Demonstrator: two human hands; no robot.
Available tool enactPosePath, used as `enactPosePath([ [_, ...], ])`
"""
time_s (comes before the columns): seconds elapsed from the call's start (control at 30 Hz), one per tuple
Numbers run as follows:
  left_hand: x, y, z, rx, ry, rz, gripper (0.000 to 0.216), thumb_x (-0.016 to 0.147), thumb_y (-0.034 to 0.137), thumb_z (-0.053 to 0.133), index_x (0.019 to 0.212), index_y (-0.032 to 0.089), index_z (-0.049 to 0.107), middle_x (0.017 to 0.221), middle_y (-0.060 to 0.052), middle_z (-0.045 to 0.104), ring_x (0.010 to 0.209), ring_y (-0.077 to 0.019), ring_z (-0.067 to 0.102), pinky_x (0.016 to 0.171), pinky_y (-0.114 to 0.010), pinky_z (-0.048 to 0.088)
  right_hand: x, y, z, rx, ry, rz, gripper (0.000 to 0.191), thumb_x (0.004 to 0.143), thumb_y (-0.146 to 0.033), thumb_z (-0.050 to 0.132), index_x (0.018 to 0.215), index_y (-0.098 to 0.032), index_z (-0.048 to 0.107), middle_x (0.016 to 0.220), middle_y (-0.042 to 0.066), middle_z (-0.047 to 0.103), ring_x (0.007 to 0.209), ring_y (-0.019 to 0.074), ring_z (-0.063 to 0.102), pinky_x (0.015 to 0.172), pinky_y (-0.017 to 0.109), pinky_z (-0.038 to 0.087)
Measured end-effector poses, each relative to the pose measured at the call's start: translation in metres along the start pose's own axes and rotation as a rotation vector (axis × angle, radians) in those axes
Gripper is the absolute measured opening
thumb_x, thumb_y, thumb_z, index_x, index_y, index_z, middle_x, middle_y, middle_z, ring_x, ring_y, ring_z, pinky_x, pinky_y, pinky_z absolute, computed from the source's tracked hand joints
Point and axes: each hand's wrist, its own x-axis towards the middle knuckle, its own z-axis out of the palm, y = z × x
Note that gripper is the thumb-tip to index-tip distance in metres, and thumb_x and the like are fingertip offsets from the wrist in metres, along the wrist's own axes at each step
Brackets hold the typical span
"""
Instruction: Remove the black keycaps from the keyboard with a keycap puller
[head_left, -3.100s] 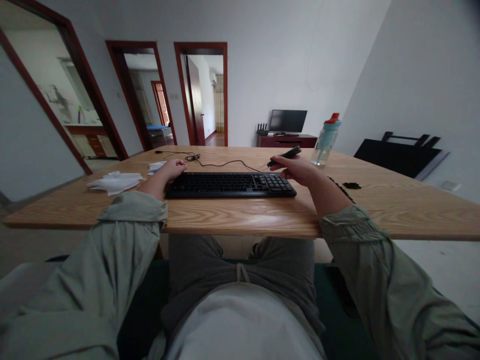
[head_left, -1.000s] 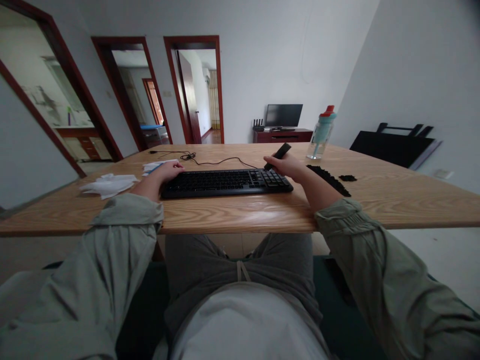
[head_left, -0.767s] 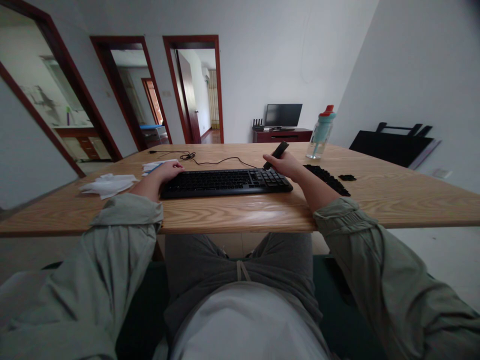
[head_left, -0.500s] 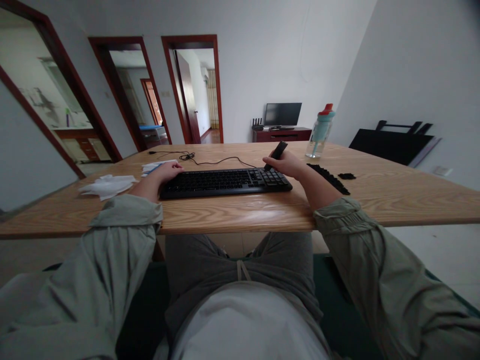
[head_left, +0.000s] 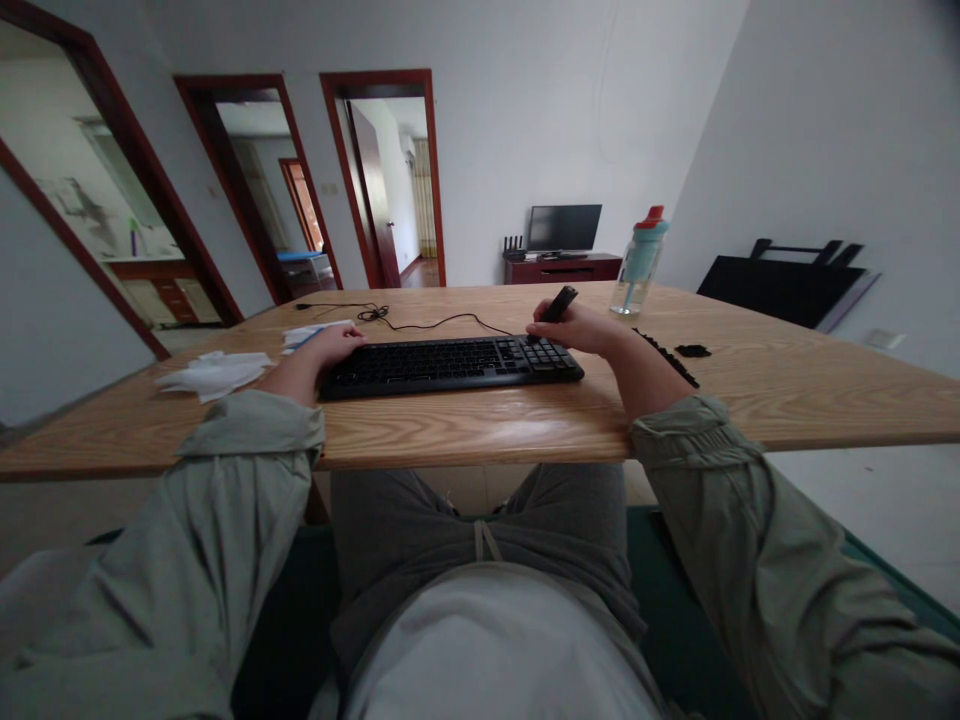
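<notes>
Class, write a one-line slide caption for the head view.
Right hand holds a slim black tool over the right end of a keyboard; left hand rests at its left end.

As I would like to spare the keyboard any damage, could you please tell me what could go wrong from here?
1. The right hand holds a dark tool, tip down at the right end of the keyboard; a slip might scratch or pop a key.
2. The water bottle stands just beyond that hand; a careless sweep could tip it toward the keyboard.
3. The loose black pieces lie beside the right forearm and could be brushed off the table.
</notes>
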Motion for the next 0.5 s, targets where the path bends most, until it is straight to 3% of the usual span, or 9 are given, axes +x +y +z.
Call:
enactPosePath([
  [0.27,0.0001,-0.0008,-0.0006,0.022,-0.003,0.017,0.029,0.066,0.042,0.057,0.082,0.018,0.062,0.084,-0.007,0.068,0.083,-0.0262,0.062,0.079,-0.037,0.052,-0.0064,-0.0117,0.0034,0.033,0.025,-0.074,0.031,0.075,-0.046,0.072,0.086,-0.022,0.057,0.079,0.001,0.058,0.074,0.0163,0.05,0.069,0.031,0.041],
  [0.5,0.0053,-0.0052,0.0012,0.004,0.009,0.007,0.024,0.062,0.044,0.058,0.074,0.023,0.061,0.085,-0.008,0.069,0.087,-0.0282,0.062,0.081,-0.036,0.052,-0.0063,-0.0079,-0.0004,0.064,-0.003,-0.003,0.028,0.071,-0.041,0.076,0.085,-0.023,0.059,0.077,0.0,0.059,0.074,0.0163,0.052,0.068,0.029,0.041],
])
